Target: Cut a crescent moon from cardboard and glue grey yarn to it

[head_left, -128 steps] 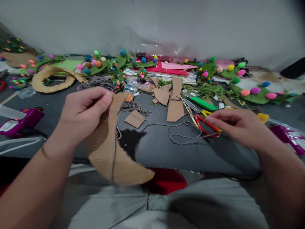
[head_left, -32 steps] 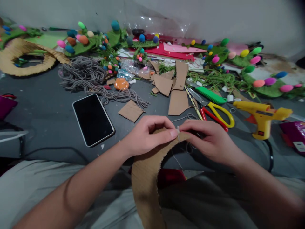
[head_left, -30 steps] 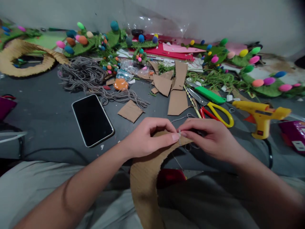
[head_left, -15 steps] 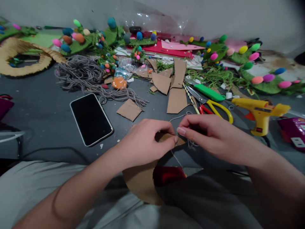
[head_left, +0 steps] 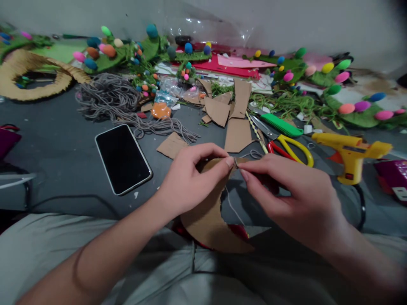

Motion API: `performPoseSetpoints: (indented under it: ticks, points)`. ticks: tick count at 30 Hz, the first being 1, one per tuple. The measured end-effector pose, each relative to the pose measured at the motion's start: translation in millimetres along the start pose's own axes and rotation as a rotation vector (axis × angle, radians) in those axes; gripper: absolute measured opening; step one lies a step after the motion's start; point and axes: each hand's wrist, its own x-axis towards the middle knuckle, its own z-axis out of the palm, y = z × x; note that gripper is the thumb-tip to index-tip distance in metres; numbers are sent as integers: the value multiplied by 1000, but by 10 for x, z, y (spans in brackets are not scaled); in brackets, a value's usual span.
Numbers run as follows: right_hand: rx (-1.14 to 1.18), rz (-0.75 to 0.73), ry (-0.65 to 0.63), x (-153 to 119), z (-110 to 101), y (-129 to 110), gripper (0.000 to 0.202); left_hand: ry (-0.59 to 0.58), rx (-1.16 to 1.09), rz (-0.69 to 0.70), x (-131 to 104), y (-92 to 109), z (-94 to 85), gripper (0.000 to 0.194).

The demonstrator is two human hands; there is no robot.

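Note:
A crescent-shaped piece of brown cardboard [head_left: 205, 218] is held near its upper tip by my left hand [head_left: 193, 180], thumb on the near face and fingers behind. My right hand [head_left: 286, 182] pinches thin grey yarn [head_left: 235, 162] against that tip, right beside my left thumb. One strand of the yarn hangs down across the crescent's inner curve, and another loops on the table behind my right fingers. Something dark red [head_left: 239, 231] shows beneath the lower part of the crescent; what it is I cannot make out.
A phone [head_left: 123, 159] lies at left, below a heap of grey yarn [head_left: 110, 95]. Cardboard scraps [head_left: 238, 134], scissors [head_left: 295, 150], a green cutter [head_left: 282, 124] and a yellow glue gun [head_left: 351, 152] lie beyond my hands. Green felt pieces with coloured balls line the wall; a wrapped ring [head_left: 34, 91] lies far left.
The cardboard crescent has risen and tilted, showing more of its lower tip. My left hand has moved up with it. My right fingers now pinch the yarn at the upper tip.

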Motion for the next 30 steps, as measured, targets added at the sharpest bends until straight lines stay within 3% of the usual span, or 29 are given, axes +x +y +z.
performPoseSetpoints:
  ticks: [4,9,12,16,18,23,30]
  points:
    - [-73,-120,53,-74,63,27,17,53,-94,-8,-10,-12,4,16]
    - [7,-45,67,-99,87,36,15,61,-202,-31,-29,-6,-3,18]
    - [162,51,1,-48,74,103,8,24,-253,-40,-28,-5,-22,20]
    - [386,14,-210,71,39,263,12,-134,-260,-21,-14,-11,-54,18]
    - [420,-23,-299,132,22,333,14,-213,-220,-13,-15,-7,-62,16]
    - [327,-118,-355,257,-36,387,14,-320,-37,-1,-63,14,-32,16]
    - [41,-41,-290,246,-175,134,11,-249,299,-13,-125,-8,19,17]
